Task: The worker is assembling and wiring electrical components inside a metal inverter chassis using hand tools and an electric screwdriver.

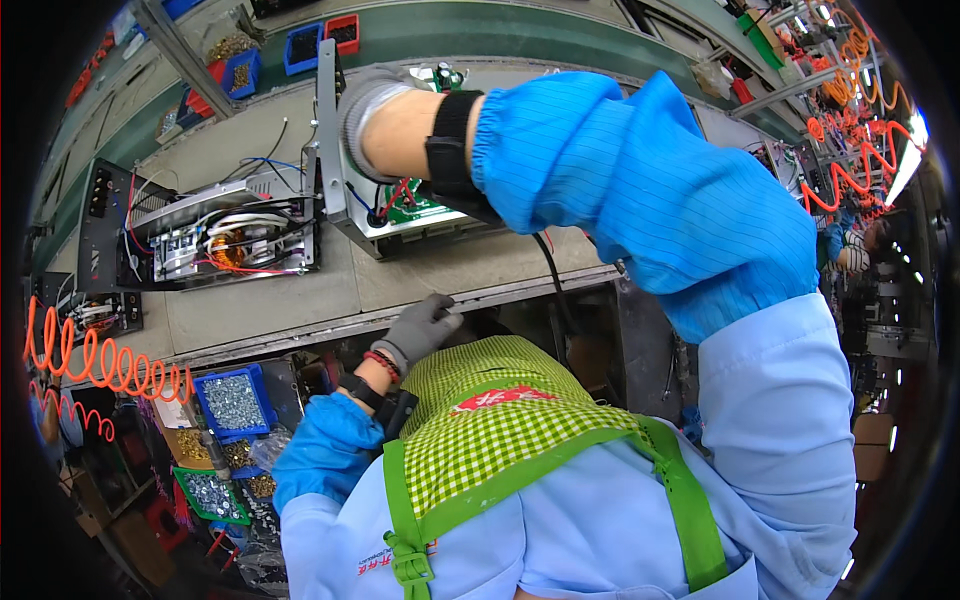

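Observation:
My left hand (418, 333), in a grey glove, rests at the front edge of the workbench just above the apron. Its fingers are loosely stretched out and nothing shows in them. My right arm, in a blue sleeve cover, reaches across an open metal chassis (334, 150) with green circuit boards (418, 205) and red and black wires inside. Only the back and cuff of my gloved right hand (362, 112) show, over the chassis by its upright side plate; its fingers are hidden. To the left, a second open unit (235, 240) holds a copper coil and bundled wires.
Blue (303, 48) and red (343, 33) parts bins stand at the back. Below the bench at left are a blue bin (235, 402) and a green tray (212, 496) of small metal fasteners. An orange coiled hose (110, 368) hangs at the left edge.

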Motion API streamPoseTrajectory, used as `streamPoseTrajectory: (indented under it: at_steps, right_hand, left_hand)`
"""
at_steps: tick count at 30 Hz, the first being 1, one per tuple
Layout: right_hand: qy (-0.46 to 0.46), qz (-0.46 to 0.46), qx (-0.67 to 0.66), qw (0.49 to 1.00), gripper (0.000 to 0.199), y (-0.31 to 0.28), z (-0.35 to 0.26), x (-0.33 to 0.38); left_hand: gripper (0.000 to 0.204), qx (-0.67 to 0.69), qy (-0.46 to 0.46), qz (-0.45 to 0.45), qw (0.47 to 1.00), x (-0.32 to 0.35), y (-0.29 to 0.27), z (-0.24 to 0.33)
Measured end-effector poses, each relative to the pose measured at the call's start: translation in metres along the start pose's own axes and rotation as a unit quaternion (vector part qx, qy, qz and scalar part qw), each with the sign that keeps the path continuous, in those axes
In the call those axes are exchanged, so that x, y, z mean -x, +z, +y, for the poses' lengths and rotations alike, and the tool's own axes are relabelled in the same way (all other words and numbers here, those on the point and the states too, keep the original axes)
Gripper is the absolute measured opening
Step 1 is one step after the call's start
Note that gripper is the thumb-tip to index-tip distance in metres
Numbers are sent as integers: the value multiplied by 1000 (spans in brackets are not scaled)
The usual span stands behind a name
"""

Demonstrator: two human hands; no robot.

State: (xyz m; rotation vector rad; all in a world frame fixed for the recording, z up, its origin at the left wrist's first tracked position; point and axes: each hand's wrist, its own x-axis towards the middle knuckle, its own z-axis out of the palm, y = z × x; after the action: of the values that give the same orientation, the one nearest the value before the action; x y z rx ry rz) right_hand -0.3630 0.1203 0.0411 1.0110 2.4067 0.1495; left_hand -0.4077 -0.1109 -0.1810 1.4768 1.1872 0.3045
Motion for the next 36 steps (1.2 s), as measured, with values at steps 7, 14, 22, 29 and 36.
streamPoseTrajectory:
  at_steps: [7, 14, 22, 29, 36]
  right_hand:
    - [-62, 225, -201, 951, 56, -11, 67, 102]
    - [2, 246, -335, 910, 39, 98, 131, 228]
    - [-137, 342, -267, 890, 43, 309, 110, 256]
    - [-188, 384, -559, 710, 40, 354, 77, 222]
    - [117, 188, -969, 114, 33, 373, 54, 240]
  left_hand:
    - [51, -45, 33, -43, 998, -65, 19, 30]
    - [54, 254, -57, -33, 965, -178, 108, 58]
    - [24, 323, -160, -143, 922, -122, 92, 161]
    - [32, 101, -221, -254, 936, -131, 59, 239]
    - [23, -350, 199, 43, 914, -178, 45, 293]
